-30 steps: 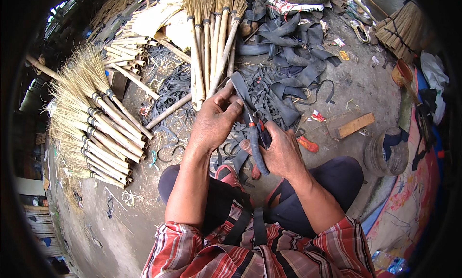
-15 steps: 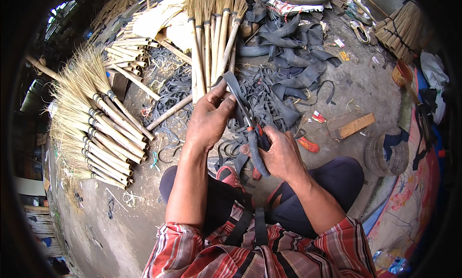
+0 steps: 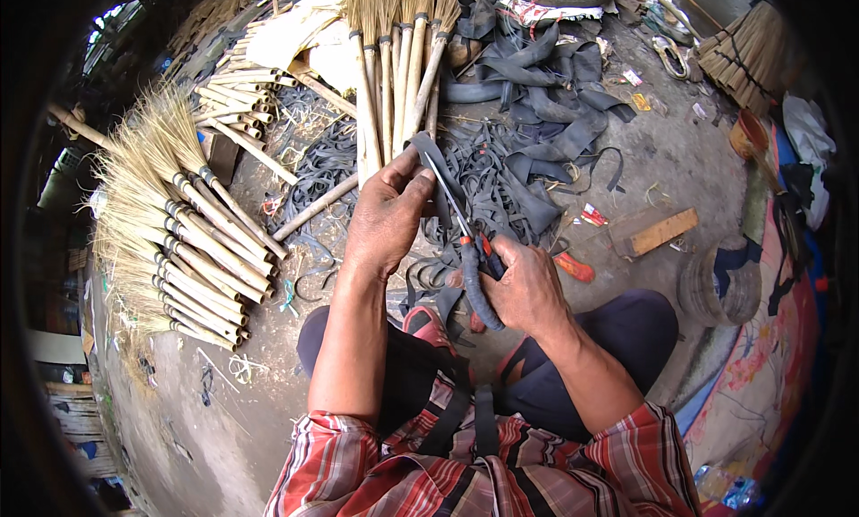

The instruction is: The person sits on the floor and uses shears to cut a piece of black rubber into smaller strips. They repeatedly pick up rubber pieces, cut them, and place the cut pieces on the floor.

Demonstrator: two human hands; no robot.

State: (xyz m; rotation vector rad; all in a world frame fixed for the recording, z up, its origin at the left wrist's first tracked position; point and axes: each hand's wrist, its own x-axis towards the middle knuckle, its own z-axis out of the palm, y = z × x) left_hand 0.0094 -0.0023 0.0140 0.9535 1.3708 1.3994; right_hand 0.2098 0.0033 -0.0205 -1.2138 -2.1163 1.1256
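In front of my lap, my left hand (image 3: pixel 386 217) pinches a dark grey rubber strip (image 3: pixel 428 150) between thumb and fingers. My right hand (image 3: pixel 528 286) grips a pair of scissors (image 3: pixel 472 274) by handles wrapped in dark material with red-orange parts. The scissors' blades point up and away from me, lying along the strip close to my left thumb. The strip's upper end folds over above my left fingers. Beneath the hands lies a heap of thin cut rubber strips (image 3: pixel 488 182). My right fingers are partly hidden around the handle.
Grass brooms (image 3: pixel 197 240) with bamboo handles lie in a row at left; several more brooms (image 3: pixel 398 88) lie straight ahead. Wide rubber pieces (image 3: pixel 546 97) spread beyond my right hand. A wooden block (image 3: pixel 662 233) and a round grey container (image 3: pixel 718 284) sit at right.
The scissors' blades now show more plainly against the strip, and their handles have shifted slightly. My left hand stays nearly in place, still pinching the strip.
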